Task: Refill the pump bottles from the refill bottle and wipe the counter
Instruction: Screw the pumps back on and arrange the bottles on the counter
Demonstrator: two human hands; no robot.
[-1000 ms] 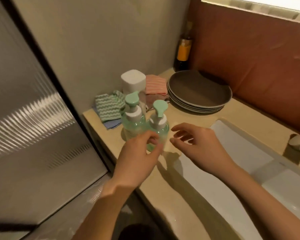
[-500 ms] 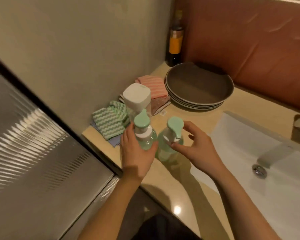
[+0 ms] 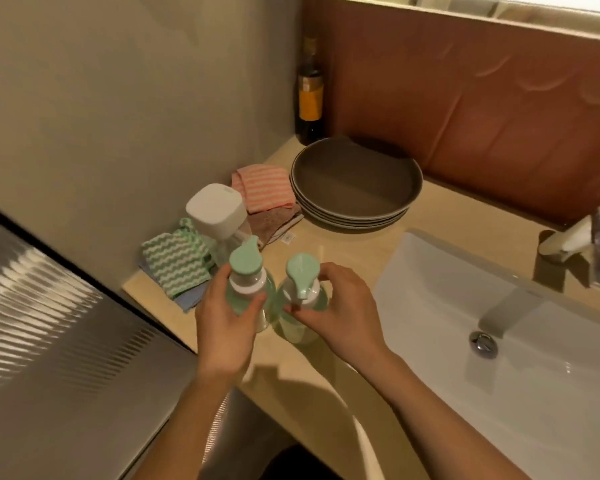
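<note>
The left pump bottle (image 3: 246,284) hides much of the refill bottle (image 3: 215,209).

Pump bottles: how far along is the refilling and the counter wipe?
Nothing looks finished. Both pumps are still on, and the white-capped refill bottle stands closed behind them. In hand: the left hand grips the left pump bottle, the right hand holds the right pump bottle at its collar. Left: open, pour, then wipe the counter; the green cloth lies folded.
</note>
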